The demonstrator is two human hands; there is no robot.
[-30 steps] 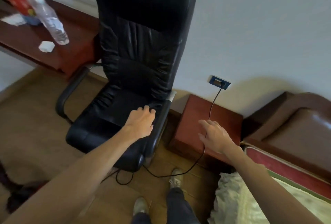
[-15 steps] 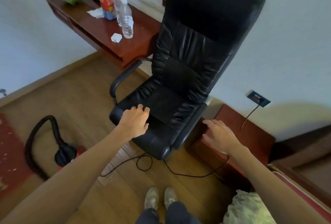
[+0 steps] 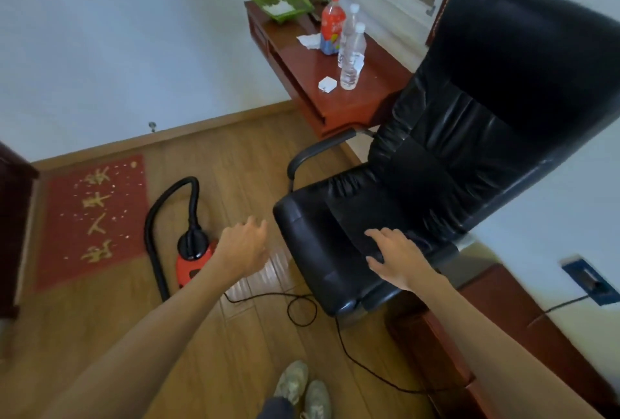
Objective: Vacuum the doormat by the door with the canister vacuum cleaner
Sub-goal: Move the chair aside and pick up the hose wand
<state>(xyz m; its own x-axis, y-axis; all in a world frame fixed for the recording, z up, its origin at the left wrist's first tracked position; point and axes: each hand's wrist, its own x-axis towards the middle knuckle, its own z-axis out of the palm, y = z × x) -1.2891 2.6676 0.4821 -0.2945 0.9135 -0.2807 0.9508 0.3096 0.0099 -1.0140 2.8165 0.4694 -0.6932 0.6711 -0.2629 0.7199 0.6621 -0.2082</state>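
Hovering loosely curled and empty, my left fingers (image 3: 255,224) hang just right of the red canister vacuum cleaner (image 3: 192,264), low and left of centre; my left hand (image 3: 243,247) grips nothing. My right hand (image 3: 399,259) lies spread, fingers straight, over the seat edge of the black chair (image 3: 436,183); whether it touches I cannot tell. The canister looks rigid and fairly heavy. Its hose (image 3: 167,199) arches stiffly yet should flex, so I'd grip it low, near its floor end. The doormat (image 3: 90,217), red, flat and likely soft, lies at left, just beyond the hose.
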